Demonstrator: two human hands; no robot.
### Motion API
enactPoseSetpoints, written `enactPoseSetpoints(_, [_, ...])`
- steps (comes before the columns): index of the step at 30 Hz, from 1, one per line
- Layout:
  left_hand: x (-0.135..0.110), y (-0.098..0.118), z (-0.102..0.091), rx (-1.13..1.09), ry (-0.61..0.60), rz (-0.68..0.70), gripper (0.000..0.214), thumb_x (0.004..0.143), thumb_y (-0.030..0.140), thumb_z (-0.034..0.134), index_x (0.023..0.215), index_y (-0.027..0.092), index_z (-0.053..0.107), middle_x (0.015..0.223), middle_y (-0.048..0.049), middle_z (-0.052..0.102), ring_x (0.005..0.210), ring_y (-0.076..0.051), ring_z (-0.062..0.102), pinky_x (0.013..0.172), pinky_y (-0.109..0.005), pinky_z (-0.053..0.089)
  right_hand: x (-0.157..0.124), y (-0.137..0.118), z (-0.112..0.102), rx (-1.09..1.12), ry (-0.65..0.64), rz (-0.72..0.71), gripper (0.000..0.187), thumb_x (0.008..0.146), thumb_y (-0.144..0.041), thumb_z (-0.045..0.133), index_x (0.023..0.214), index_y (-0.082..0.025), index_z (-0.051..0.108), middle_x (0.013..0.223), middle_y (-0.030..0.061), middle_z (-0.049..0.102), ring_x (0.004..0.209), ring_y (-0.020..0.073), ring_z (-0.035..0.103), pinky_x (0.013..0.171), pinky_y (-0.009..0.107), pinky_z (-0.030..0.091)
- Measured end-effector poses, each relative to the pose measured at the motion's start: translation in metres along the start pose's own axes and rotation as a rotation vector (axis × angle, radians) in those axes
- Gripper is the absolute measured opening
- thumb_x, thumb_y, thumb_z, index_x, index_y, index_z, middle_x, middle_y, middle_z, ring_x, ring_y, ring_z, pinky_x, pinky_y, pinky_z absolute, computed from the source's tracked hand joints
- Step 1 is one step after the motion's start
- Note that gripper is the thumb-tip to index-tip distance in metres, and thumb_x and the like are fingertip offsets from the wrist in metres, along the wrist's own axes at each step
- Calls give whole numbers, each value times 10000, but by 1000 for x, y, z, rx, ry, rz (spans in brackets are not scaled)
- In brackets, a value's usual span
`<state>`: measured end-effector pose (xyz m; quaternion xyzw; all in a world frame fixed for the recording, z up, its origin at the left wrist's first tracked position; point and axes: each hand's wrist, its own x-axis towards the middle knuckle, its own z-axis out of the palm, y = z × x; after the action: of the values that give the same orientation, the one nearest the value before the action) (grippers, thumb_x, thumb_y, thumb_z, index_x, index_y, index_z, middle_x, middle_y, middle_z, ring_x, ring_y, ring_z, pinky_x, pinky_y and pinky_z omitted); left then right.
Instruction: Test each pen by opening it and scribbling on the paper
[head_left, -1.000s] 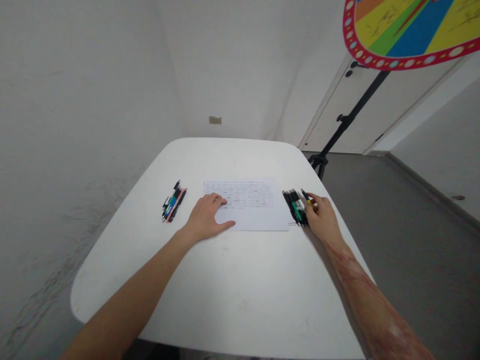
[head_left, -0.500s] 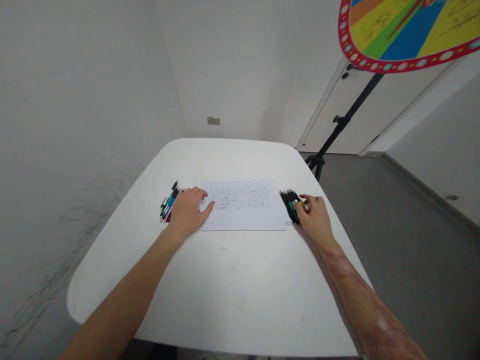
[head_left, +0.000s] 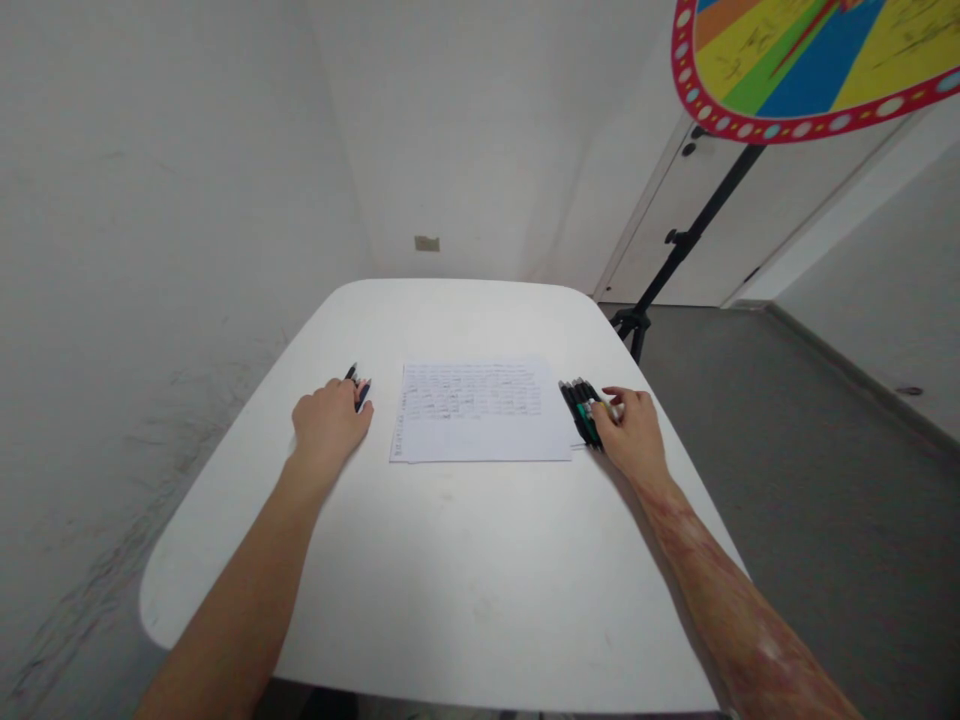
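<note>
Seen from above, a person's two bare hands rest at opposite sides of a white plastic-looking table with rounded corners, each over a bunch of slim pens. The left hand lies back-up over a small bunch of dark and pinkish pens, most of it hidden; only a few ends poke out beyond the knuckles and beside the thumb. Its fingers curl downward out of sight, so whether they grip cannot be told. The right hand sits against a tight row of black and green pens, thumb and forefinger a little apart, with a pale pen-like piece between them; whether they pinch it is unclear. Between the hands, touching neither, lie white paper sheets with rows of handwriting

The step in hand looks like gathering or straightening pens on both sides together. From here, the left fingers seem to need an even closing around their bunch, while the right hand keeps its row aligned.

Compared with one second ago, the left hand has left the paper for the left pens, baring a strip of sideways writing at the paper's left edge. The right hand stays at its row, but the dark pen it held raised no longer stands up
</note>
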<state>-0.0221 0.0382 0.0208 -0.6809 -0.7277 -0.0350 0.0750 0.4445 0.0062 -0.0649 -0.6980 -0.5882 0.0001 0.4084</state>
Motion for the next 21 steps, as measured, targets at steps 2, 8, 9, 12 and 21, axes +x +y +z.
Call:
enactPoseSetpoints(2, [0,1,-1,25,-34,-11,387,1045,441,490,1057,162,758,1122,-186,782,990,-368,761,844,-453,549,0,1,0,11,0,5,369,947,-443,609,1193,-195,726,1098,138,619,1028,329,603,1007,524,514])
enactPoseSetpoints(8, [-1,1,0,47,-41,27,393,1071,380,470,1059,149,787,1084,-194,796,992,-367,774,827,-440,537,0,0,-1,33,-13,21,368,955,-456,619,1195,-194,717,1114,139,612,1029,329,600,995,533,514])
enactPoseSetpoints(9, [-2,2,0,38,-19,50,386,1080,371,469,1054,151,784,1080,-189,797,985,-360,774,820,-436,533,0,-2,-2,30,-6,15,373,958,-456,621,1206,-193,712,1120,142,611,1033,331,599,986,534,516])
enactPoseSetpoints(12, [-5,10,1,-23,87,146,352,1109,374,494,1038,159,764,1076,-164,797,970,-335,764,812,-425,521,0,-14,-11,6,51,-56,396,972,-437,628,1274,-186,684,1188,164,612,1063,341,593,971,535,516])
enactPoseSetpoints(21, [-30,74,31,-263,381,795,282,1185,340,500,1109,170,711,945,-65,794,880,-240,732,839,-406,492,-9,-93,-12,311,-236,-259,193,1082,-394,560,1037,-239,667,952,61,678,850,241,605,790,395,480])
